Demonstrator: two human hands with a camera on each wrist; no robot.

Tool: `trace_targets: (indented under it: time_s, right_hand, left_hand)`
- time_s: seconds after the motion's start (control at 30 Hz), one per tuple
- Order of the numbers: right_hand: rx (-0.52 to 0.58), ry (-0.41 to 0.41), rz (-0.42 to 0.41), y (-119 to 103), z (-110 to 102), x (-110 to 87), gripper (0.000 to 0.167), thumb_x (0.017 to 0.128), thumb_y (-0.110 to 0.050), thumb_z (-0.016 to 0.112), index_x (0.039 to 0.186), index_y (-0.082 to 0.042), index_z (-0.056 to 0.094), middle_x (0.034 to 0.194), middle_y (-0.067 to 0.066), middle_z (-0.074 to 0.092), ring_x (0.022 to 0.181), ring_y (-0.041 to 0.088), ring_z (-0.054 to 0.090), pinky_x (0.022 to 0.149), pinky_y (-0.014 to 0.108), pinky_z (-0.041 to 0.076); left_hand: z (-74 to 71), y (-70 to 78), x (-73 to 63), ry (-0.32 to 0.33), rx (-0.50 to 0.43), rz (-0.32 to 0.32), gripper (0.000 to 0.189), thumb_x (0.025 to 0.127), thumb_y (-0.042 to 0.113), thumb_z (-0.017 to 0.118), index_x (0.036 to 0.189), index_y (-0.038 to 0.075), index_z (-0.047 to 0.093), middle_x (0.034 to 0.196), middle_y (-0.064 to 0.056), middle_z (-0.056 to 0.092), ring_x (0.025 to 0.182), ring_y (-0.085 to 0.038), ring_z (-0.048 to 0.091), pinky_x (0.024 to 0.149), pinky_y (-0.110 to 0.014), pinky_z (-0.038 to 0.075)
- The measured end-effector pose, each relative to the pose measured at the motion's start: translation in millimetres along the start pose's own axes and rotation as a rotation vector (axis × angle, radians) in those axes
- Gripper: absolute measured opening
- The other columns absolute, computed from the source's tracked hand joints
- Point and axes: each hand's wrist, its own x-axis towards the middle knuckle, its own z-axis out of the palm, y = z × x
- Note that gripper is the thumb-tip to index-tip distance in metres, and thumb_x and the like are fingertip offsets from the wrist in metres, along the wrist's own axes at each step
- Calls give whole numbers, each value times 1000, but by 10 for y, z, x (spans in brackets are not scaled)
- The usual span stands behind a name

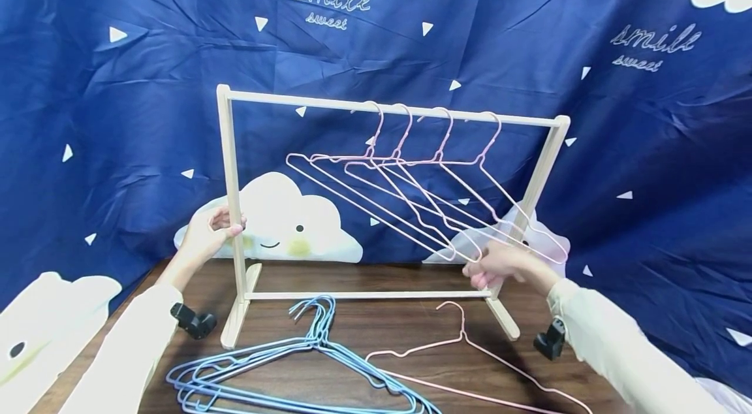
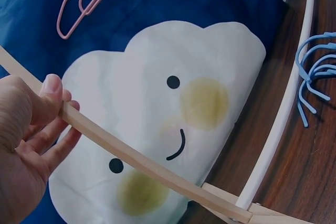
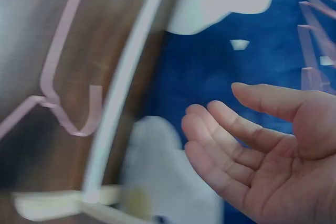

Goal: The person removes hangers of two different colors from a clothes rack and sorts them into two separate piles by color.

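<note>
My left hand [image 1: 215, 231] holds the left upright post [image 1: 232, 166] of a small wooden clothes rack, thumb in front and fingers behind; the left wrist view shows this grip on the post [image 2: 126, 153]. Several pink wire hangers [image 1: 411, 159] hang by their hooks from the right half of the top rail [image 1: 329, 102]. My right hand [image 1: 499, 264] is beside the lower ends of these hangers, near the right post. In the right wrist view that hand [image 3: 252, 156] is empty, its fingers loosely bent and apart from the hangers [image 3: 315, 51].
A pile of blue wire hangers [image 1: 320, 339] lies on the dark wooden table [image 1: 376, 322] in front of the rack. Right of it lies one pink hanger [image 1: 464, 335]. The rack's lower bar [image 1: 364, 295] runs behind both. A blue cloth with clouds [image 1: 176, 74] hangs behind.
</note>
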Motion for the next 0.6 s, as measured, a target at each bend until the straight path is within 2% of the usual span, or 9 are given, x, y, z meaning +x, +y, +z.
trace_targets:
  time_s: [0.07,0.17,0.23,0.3,0.4,0.47,0.53,0.6]
  right_hand:
    - [-19,11,-24,-182,-125,-61,19,95,-10,64,101,7,68,72,1,73,65,7,68,64,26,59]
    - [-59,10,-55,-456,-294,-160,20,96,-6,60,104,11,67,70,-1,72,64,7,68,65,25,58]
    - [-88,25,-83,-631,-391,-220,21,97,-6,60,105,12,66,69,-2,71,64,7,67,63,24,57]
    - [-102,57,-118,-816,-474,-272,20,97,-6,61,106,12,67,69,-2,71,64,7,66,62,23,57]
    - [-98,138,-183,-1124,-563,-324,19,98,-7,63,105,10,68,69,-2,70,64,7,65,61,22,55]
    - [-74,197,-233,-1340,-592,-339,19,98,-9,64,104,9,69,69,-3,70,64,6,65,61,21,56]
    - [-50,246,-283,-1558,-598,-342,20,98,-10,65,105,8,70,70,-3,71,64,5,64,62,21,56]
    - [-19,283,-327,-1754,-579,-322,21,97,-11,66,105,8,70,70,-3,71,65,4,65,64,21,57]
  left_hand:
    - [12,-16,2,3,-2,2,38,89,-11,68,123,-22,57,96,-1,78,81,14,63,72,-6,51]
    - [18,-23,3,8,9,7,38,89,-11,68,123,-22,57,99,-17,77,81,15,62,72,-6,50]
    - [15,-17,1,3,17,7,38,89,-11,68,123,-22,57,100,-21,76,82,15,62,73,-6,50]
    - [13,-1,-4,-2,7,4,38,89,-10,68,124,-22,56,99,-15,78,82,14,63,73,-6,50]
    - [13,11,-10,-4,-28,14,39,89,-7,69,123,-22,56,94,8,77,82,12,66,73,-6,50]
    - [15,2,-9,-3,-76,37,38,88,-8,69,121,-21,57,92,14,76,82,10,67,73,-6,50]
    - [15,-5,-11,-2,-82,49,37,88,-7,70,121,-21,58,91,18,75,82,9,68,73,-6,50]
    - [18,-3,-14,3,-74,46,36,88,-8,69,120,-20,59,92,16,75,82,9,68,73,-6,51]
